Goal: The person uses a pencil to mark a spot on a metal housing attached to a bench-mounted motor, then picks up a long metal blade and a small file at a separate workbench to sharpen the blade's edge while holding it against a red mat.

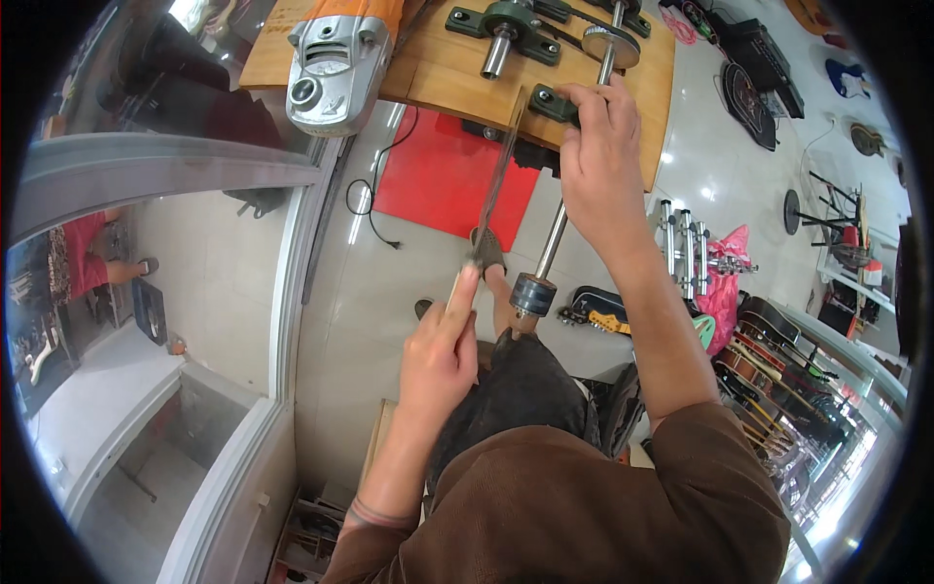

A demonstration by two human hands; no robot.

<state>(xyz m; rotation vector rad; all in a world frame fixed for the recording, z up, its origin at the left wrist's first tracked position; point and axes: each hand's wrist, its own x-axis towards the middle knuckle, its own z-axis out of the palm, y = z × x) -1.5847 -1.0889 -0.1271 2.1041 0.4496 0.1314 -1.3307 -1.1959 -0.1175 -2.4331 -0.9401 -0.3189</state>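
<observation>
My left hand is closed round the pale handle of a file, its long narrow metal blade slanting up to the table's front edge. At that edge my right hand curls over a dark green bearing block, fingers resting on its far side and partly hiding it. Through this block runs a steel shaft, which carries a pulley above the table and a dark cylindrical end piece near my knee. The blade's tip lies just left of the block; whether they touch I cannot tell.
Another bearing block with a short shaft sits on the wooden table. An orange and silver power tool stands at its left corner. Below are a red mat and a black cable. Guitars stand at right.
</observation>
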